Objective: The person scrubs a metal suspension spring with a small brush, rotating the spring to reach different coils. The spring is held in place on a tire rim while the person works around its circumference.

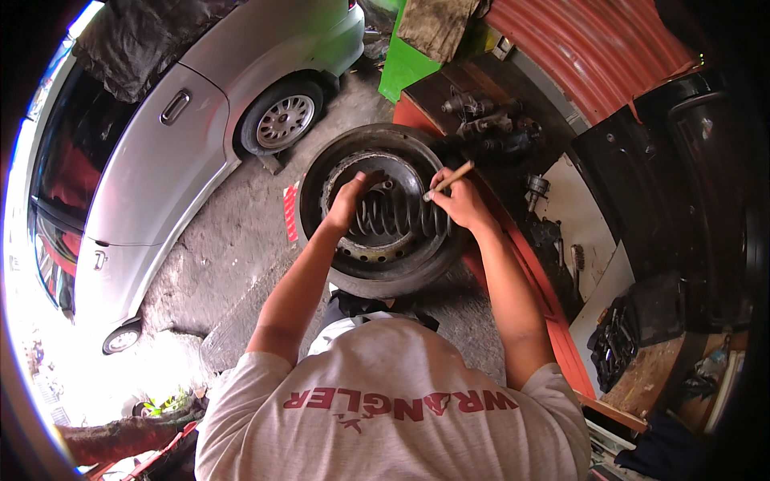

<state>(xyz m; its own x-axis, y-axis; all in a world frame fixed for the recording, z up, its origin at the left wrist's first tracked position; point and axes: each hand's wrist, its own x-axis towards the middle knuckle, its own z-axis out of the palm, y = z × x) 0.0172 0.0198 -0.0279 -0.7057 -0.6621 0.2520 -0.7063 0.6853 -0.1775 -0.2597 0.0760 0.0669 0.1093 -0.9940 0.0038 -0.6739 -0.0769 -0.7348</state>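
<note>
Left of the wheel (377,282), a silver car (180,152) runs out of view, a dark cloth (132,44) hiding part of it. Over the wheel's left half, the left hand (346,202) sits at one end of the coil spring (389,218), thumb raised; its fingers sink into shadow, so I cannot tell whether they grip. The spring lies across the wheel's middle, its thick, dark, widely spaced turns dully shining, the other end partly covered by the right hand (459,199). At the wheel's right side, that hand pinches a wooden-handled tool (455,175), its tip hard to make out. Right of the wheel, dark metal parts (497,124) blur into shade.
</note>
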